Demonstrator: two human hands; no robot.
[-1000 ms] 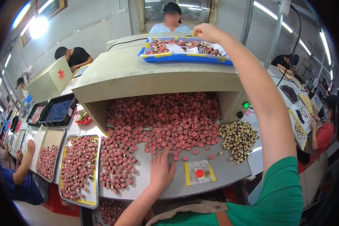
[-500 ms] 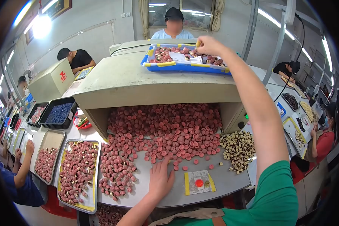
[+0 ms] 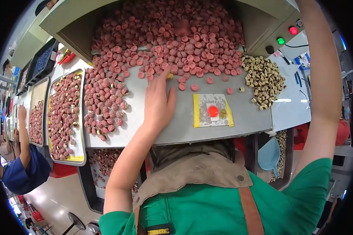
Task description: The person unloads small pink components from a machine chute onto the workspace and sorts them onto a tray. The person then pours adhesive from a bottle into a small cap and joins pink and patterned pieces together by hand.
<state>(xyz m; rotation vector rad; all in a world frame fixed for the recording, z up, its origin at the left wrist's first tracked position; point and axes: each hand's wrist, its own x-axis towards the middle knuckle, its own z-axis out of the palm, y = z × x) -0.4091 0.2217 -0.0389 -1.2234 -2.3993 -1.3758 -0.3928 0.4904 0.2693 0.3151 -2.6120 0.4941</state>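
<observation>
Pink, bumpy, hollow cups [image 3: 190,49] are lying heaped against the left hand [image 3: 157,103], whose fingers are reaching forward, slightly parted, thumb apart, gripping nothing visible. The right hand is staying out of view, its hold unknowable. Nearby, cream-and-dark small blocks [image 3: 262,80] are waiting in a pile. Farther left, filled pink pieces [image 3: 104,96] are covering the tabletop and crowding a yellow-lined metal tray [image 3: 79,137]; many cups are seemingly lacking cores.

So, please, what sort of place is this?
Probably a factory or workshop for small parts. Three things suggest it: the large heap of red berry-like pieces, the beige box over part of it, with a green light and a red light, and another person in blue.
</observation>
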